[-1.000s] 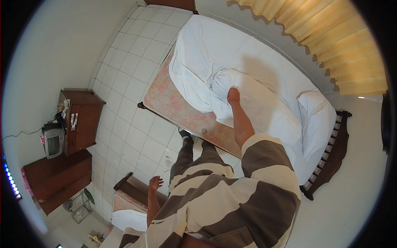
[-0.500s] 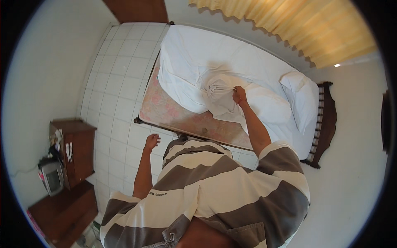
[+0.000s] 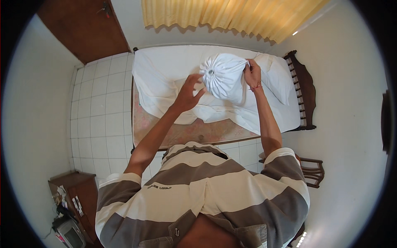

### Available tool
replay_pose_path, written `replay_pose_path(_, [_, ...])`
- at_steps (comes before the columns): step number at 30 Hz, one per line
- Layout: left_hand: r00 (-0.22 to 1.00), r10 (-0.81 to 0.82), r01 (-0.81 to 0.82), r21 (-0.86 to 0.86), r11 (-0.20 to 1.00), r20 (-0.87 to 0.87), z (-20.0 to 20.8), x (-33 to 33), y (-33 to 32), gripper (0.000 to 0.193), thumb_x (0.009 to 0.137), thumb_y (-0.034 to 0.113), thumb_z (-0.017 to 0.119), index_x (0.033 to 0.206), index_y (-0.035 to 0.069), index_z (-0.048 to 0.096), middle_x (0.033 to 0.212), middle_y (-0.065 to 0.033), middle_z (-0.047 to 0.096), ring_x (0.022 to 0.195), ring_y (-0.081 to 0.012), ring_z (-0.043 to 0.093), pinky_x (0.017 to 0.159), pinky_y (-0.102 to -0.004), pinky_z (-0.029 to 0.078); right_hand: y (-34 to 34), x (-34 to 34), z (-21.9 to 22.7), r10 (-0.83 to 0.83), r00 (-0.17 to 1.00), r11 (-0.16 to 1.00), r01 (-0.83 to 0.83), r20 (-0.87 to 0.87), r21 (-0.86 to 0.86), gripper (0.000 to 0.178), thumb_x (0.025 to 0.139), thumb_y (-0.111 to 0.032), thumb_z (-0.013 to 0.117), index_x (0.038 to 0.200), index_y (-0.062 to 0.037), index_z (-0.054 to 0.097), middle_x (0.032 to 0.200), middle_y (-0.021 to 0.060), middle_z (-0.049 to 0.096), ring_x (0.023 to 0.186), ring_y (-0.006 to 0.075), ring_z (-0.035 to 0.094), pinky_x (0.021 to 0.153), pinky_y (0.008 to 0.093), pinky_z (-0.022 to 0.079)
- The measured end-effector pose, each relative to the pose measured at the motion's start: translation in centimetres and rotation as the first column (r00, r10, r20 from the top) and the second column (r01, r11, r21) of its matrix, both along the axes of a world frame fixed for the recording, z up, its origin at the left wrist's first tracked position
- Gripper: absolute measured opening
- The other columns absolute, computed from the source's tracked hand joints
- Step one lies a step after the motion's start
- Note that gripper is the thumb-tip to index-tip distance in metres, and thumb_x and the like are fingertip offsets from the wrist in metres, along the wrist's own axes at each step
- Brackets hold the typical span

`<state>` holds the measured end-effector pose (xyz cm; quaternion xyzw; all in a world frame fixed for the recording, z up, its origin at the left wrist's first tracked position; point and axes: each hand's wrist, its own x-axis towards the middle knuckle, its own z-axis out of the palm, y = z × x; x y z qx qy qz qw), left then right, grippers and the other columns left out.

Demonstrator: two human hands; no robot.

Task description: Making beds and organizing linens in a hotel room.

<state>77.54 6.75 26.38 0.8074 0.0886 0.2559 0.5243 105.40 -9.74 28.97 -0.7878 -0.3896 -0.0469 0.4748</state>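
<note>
A white bolster [image 3: 225, 78] is raised over the middle of the bed, its gathered round end turned towards my left side. My right hand [image 3: 253, 75] is closed on the cloth at the bolster's far right edge. Beside the gathered end, my left hand [image 3: 190, 94] is open with fingers apart, its fingertips close to the cloth; whether they touch cannot be told. Beneath lies a rumpled white sheet [image 3: 159, 76], pulled back from the near side so that the floral mattress [image 3: 165, 133] shows. A white pillow [image 3: 275, 76] rests by the headboard.
The dark wooden headboard [image 3: 305, 91] stands at the right, with a wooden chair [image 3: 312, 171] nearer me. Yellow curtains [image 3: 231, 18] hang behind the bed. A brown door [image 3: 84, 29] is at far left, and a wooden cabinet [image 3: 78, 186] at near left.
My right hand has lifted the bolster off the sheet, moving it up and right. My left hand has come from beside my body to the bolster's gathered end. The view has turned.
</note>
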Motion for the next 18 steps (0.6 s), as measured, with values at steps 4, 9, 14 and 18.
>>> replay_pose_path(4, [0.987,0.01,-0.04,0.181,0.983,0.163,8.9,0.6,-0.7,0.038,0.092,0.02,0.068,0.128,0.012,0.06,0.128,-0.0125,0.048,0.104,-0.0265,0.061,0.081,-0.0382,0.053,-1.2,-3.2,5.5,0.059,0.979,0.975,-0.015,-0.197,0.22,0.019,0.098,0.0,0.051,0.107,-0.0012,0.067,0.076,-0.002,0.059,0.065,0.0054,0.049,0.059,0.0223,0.04])
replay_pose_path(9, [0.988,0.06,-0.11,0.386,0.916,0.139,12.3,-0.8,-1.3,0.037,0.091,0.022,0.07,0.124,0.01,0.06,0.123,-0.0144,0.045,0.105,-0.0288,0.059,0.082,-0.0393,0.052,-2.7,-7.0,6.1,0.209,0.896,0.907,-0.027,-0.391,0.421,0.016,0.097,0.0,0.052,0.103,0.0011,0.067,0.074,-0.0019,0.059,0.063,0.0056,0.051,0.06,0.0222,0.041])
replay_pose_path(14, [0.992,-0.072,0.049,0.216,0.975,0.101,10.0,-1.0,-1.9,0.031,0.079,-0.004,0.072,0.107,0.005,0.061,0.117,-0.0129,0.041,0.103,-0.0279,0.058,0.085,-0.0376,0.049,-3.7,-6.9,4.6,0.159,0.803,0.987,-0.127,-0.574,0.096,0.018,0.091,0.0,0.051,0.101,0.0021,0.066,0.072,0.0011,0.059,0.064,0.0099,0.056,0.061,0.0261,0.046])
replay_pose_path(18, [0.977,-0.119,0.072,0.248,0.966,0.18,7.5,0.4,-3.6,0.033,0.073,-0.016,0.066,0.098,0.005,0.062,0.12,-0.0117,0.039,0.098,-0.0239,0.06,0.082,-0.0376,0.05,-5.3,-5.5,8.4,0.277,0.834,0.834,-0.456,-0.478,-0.312,0.018,0.089,0.001,0.051,0.1,0.0037,0.065,0.077,0.006,0.062,0.063,0.0149,0.059,0.065,0.0284,0.05])
